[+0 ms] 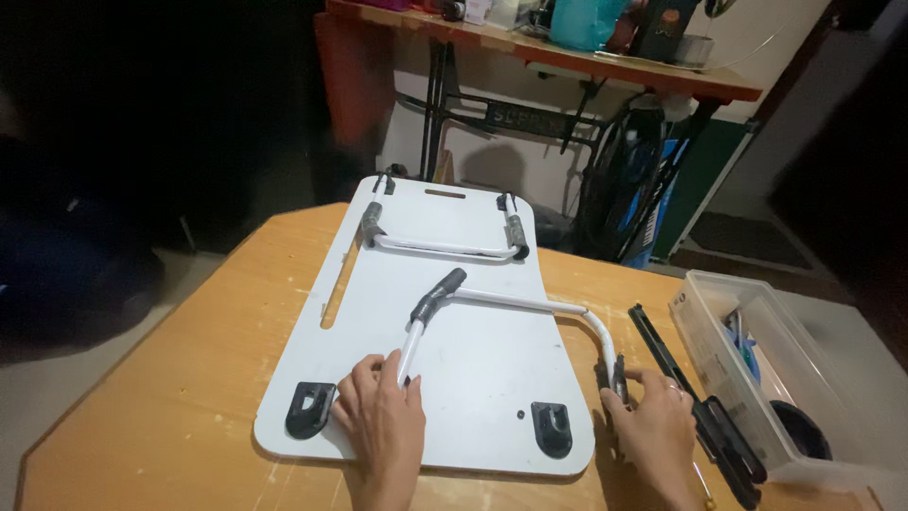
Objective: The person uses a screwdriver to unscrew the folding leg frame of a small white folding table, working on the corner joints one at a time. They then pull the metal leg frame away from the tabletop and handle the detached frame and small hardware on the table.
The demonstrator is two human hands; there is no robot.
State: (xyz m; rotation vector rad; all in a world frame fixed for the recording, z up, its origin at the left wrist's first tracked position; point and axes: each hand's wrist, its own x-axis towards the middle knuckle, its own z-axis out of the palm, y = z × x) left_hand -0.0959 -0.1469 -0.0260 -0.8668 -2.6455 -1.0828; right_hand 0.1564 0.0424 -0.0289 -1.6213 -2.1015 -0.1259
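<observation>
A white board (473, 369), the underside of a small folding table, lies flat on a wooden table (180, 397). A white U-shaped tube leg (515, 303) with a grey corner sleeve lies loose across the board. My left hand (383, 421) grips one end of that leg near a black bracket (310, 409). My right hand (654, 431) holds the other end at the board's right edge, beside a second black bracket (551, 428). Another white leg (445, 244) sits folded at the board's far end.
A black long-handled tool (695, 402) lies right of the board. A clear plastic box (771, 378) with small items stands at the table's right edge. Behind the table are a treadle sewing stand (511, 118) and a cluttered wooden shelf (567, 57).
</observation>
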